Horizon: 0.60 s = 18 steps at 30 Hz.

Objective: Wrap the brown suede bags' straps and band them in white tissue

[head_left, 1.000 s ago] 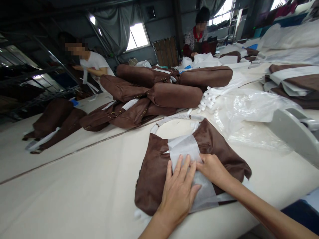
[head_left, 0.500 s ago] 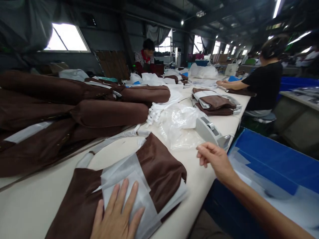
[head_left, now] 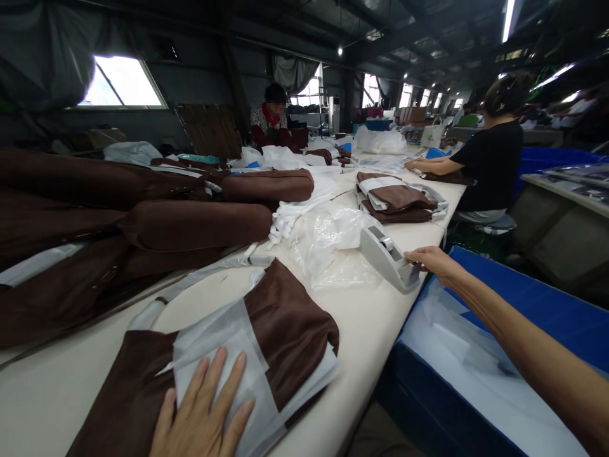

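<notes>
- A brown handbag [head_left: 290, 317], banded with white wrapping paper [head_left: 219, 327], is pressed flat by the spread left hand [head_left: 202, 412].
- The cutter end of a grey tape dispenser [head_left: 383, 257] is met by the fingers of the right hand [head_left: 434, 261].
- Clear plastic [head_left: 328, 238] is crumpled beside the dispenser.
- Brown bags [head_left: 200, 223] are heaped on the counter [head_left: 349, 333].

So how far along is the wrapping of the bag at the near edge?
Looks done: the white band lies across the brown bag, and its handle is covered. In hand: the left hand rests on the band while the right hand is at the tape dispenser. Probably left: taping the band, since I can make out no tape on it.
</notes>
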Available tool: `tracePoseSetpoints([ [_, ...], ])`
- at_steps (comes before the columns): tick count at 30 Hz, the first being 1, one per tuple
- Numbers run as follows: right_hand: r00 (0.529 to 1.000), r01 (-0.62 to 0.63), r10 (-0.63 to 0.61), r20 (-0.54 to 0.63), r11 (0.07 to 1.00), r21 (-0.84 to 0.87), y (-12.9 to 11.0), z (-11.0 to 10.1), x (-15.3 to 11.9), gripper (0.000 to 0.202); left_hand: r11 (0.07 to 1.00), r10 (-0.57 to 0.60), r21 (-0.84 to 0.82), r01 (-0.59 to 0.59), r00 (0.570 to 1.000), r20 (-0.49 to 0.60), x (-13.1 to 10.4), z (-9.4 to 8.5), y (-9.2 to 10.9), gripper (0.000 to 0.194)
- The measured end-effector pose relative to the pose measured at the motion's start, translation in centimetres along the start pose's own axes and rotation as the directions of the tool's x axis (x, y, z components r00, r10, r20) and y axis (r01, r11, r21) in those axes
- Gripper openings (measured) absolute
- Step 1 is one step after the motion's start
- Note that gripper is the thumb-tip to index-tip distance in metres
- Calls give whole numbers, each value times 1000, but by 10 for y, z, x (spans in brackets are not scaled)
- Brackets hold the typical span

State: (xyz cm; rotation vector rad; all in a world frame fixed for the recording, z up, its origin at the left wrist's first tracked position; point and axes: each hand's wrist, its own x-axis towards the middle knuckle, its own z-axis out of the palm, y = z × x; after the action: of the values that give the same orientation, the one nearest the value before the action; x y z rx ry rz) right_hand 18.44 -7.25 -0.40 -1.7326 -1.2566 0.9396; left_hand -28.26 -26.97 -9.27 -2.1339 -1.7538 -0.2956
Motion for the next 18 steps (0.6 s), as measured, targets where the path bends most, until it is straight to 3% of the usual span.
tracePoseSetpoints([
  [5, 1000, -14, 13, 17, 998, 53, -1, 2, 6, 34, 1000, -6, 30, 6, 1000, 9, 4, -6, 3, 55],
  [9, 998, 30, -24, -53, 992, 122, 0, -1, 4, 33, 999, 10, 47, -11, 1000, 14, 5, -9, 4, 55],
  [14, 982, 92, -59, -178, 980, 179, 24, -18, -31, 33, 1000, 13, 19, -13, 1000, -3, 5, -8, 5, 56],
  [18, 990, -14, 50, -134, 966, 258, 45, -16, -50, 37, 1000, 28, -4, -28, 1000, -2, 5, -7, 4, 55],
])
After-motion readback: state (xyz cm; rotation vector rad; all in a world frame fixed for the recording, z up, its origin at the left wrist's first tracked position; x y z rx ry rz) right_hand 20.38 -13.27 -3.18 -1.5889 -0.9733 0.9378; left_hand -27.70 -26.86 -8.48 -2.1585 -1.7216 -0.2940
